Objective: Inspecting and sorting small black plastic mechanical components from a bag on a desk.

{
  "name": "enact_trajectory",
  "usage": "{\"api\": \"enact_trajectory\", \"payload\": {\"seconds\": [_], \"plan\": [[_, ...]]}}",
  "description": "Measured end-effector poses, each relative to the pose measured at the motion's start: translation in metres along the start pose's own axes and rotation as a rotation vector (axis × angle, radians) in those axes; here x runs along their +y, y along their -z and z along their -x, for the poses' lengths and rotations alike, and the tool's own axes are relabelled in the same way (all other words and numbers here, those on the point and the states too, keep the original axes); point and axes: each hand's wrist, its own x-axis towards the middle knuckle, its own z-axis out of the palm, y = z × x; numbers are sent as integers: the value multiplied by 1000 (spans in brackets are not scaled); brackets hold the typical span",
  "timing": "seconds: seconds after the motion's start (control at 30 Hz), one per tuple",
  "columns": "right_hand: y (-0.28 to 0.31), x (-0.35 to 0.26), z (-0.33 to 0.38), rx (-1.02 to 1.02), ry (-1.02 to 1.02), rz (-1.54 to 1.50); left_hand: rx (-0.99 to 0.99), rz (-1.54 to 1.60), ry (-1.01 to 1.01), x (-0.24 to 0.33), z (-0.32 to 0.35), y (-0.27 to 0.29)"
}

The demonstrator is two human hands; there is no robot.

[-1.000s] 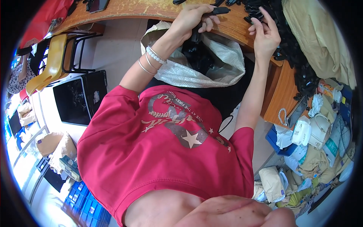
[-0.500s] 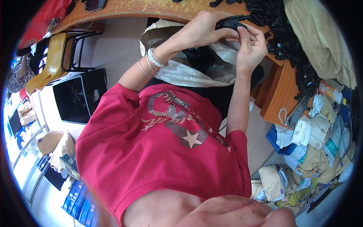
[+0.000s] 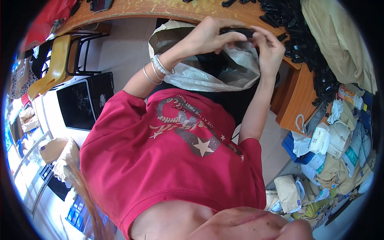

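I hold a small, dark, elongated black plastic piece (image 3: pixel 237 31) above the near edge of the work table. My left hand (image 3: pixel 212 38) grips it between thumb and fingers; a beaded bracelet and thin bangles circle that wrist. At the piece's right end, my right hand (image 3: pixel 270 48) has its fingertips pinched against it. The exact kind of piece is hard to make out, as fingers cover part of it. Beneath both hands, an open white woven sack (image 3: pixel 204 78) sits at my lap with dark things inside.
A long heap of black plastic parts (image 3: pixel 324 80) lies along the wooden table (image 3: pixel 160 9) to the right, beside a beige sack (image 3: pixel 340 40). Bags and packages (image 3: pixel 336 160) crowd the lower right. A yellow chair (image 3: pixel 58 66) and a black-fronted box-shaped thing (image 3: pixel 76 102) stand left.
The black piece has been tilted and shows a narrower side. Both hands have come slightly lower, the left hand shifting a little left.
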Motion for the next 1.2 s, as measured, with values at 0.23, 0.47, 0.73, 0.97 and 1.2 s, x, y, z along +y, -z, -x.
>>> {"api": "enact_trajectory", "payload": {"seconds": [0.23,0.47,0.73,0.97,1.2], "plan": [[31,37,-43,233,442,899,-350,-372,-233,-34,-4,18],[26,38,-57,171,505,1198,144,-777,-556,-40,-79,43],[29,37,-66,42,560,1357,186,-762,-293,-28,-69,36],[14,24,-48,82,674,904,172,-33,16,-33,-52,27],[-17,3,-16,-125,162,32,-42,369,224,-24,-47,25]]}}
